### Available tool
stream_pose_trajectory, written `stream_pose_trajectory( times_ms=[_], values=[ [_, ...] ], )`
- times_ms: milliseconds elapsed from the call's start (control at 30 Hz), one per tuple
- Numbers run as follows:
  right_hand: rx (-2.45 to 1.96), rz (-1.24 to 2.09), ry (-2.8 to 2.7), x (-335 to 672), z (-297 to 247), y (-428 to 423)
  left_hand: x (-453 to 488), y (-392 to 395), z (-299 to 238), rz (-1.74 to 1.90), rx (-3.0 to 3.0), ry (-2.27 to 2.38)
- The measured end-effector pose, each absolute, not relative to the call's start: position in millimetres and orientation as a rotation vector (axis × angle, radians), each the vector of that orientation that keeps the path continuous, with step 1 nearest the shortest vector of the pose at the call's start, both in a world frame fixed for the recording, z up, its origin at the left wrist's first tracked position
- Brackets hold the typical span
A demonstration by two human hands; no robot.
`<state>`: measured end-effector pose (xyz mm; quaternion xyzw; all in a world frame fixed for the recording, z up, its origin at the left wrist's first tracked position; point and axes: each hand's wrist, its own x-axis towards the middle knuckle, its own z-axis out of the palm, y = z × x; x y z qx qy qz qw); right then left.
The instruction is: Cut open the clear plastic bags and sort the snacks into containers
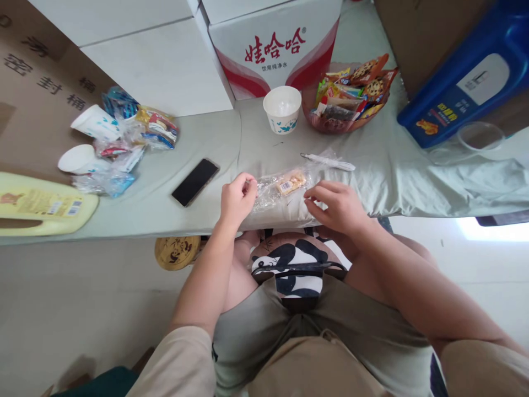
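A small packaged snack (290,182) with a barcode label lies on or in a clear plastic bag (265,193) at the cloth-covered table's front edge. My left hand (239,197) is closed in a pinch at the bag's left edge. On the other side, my right hand (336,203) hovers close to the bag, its thumb and forefinger apart and nothing visible between them. Just behind the snack rests a slim white pen-like tool (330,162) with a dark tip, partly beside the crumpled plastic.
Behind stand a paper cup (282,110) and a bowl (311,117) of wrapped snacks. A phone (195,182) lies left, near tipped paper cups (96,122) and wrappers (108,183). A yellow jug (78,212) and a blue bottle (450,105) flank the table (231,143).
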<state>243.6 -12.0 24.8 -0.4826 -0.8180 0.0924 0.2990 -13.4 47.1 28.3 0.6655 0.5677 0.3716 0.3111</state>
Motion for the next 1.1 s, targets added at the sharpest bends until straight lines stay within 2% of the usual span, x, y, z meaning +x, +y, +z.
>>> stream_pose_trajectory(
  times_ms=[100,233,500,600,700,767,867,1000,1100],
  values=[
    [-1.200,0.250,-2.245,225.4,18.1,-7.3,-5.9,53.2,32.3,1.053,1.350,1.343],
    [-1.362,0.153,-2.331,211.4,10.3,8.4,4.2,51.3,49.8,1.020,0.853,1.046],
    [-1.472,0.085,-2.417,214.0,11.6,15.0,-5.2,69.6,54.2,1.194,0.260,1.146],
    [-1.427,0.119,-2.439,222.0,15.6,8.3,-9.6,73.7,51.9,1.264,0.174,1.149],
    [-1.435,0.287,-2.542,226.2,22.2,1.1,-10.4,73.7,52.8,1.260,0.160,1.134],
    [-1.625,0.357,-2.540,223.5,26.3,-1.9,-9.1,73.2,53.6,1.217,0.185,1.107],
    [-1.870,0.271,-2.386,212.8,29.5,-0.8,-4.5,71.2,54.6,1.153,0.248,1.030],
    [-1.616,0.114,-2.342,198.7,24.6,9.1,3.5,62.7,59.9,1.065,0.317,0.923],
    [-1.415,0.145,-2.441,193.2,16.7,15.1,3.7,55.2,65.3,1.011,0.343,0.855]
  ],
)
